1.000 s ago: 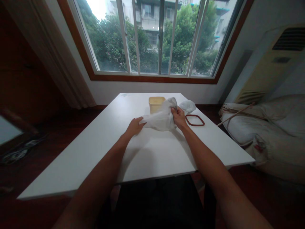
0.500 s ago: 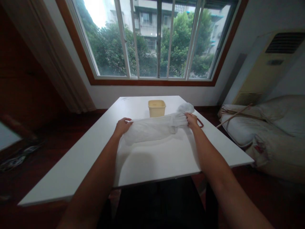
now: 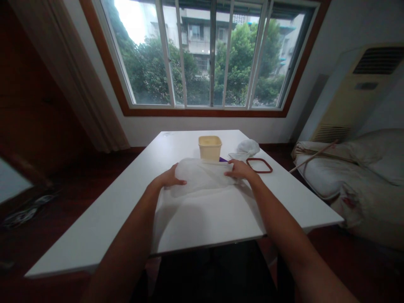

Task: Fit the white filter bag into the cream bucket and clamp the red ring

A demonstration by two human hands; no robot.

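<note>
A translucent white plastic bag (image 3: 202, 176) lies stretched between my two hands over the near middle of the white table (image 3: 120, 189). My left hand (image 3: 170, 176) grips its left end, the thumb over the plastic. At the right end, my right hand (image 3: 238, 169) holds the bag between thumb and fingers. Directly behind the bag stands a cream square tub (image 3: 210, 148), open at the top. A bit of something purple (image 3: 223, 160) shows beside the tub's base, mostly hidden.
Right of the tub lies a crumpled white bag (image 3: 248, 148), with a red-brown square ring (image 3: 259, 165) in front of it. A covered, bundled heap (image 3: 362, 181) and a thin stick (image 3: 312, 156) are beyond the table's right edge.
Both hands have moved closer together, shortening the stretched bag. My right hand has moved left, away from the crumpled white bag, and the red-brown ring and purple thing have come into view.
</note>
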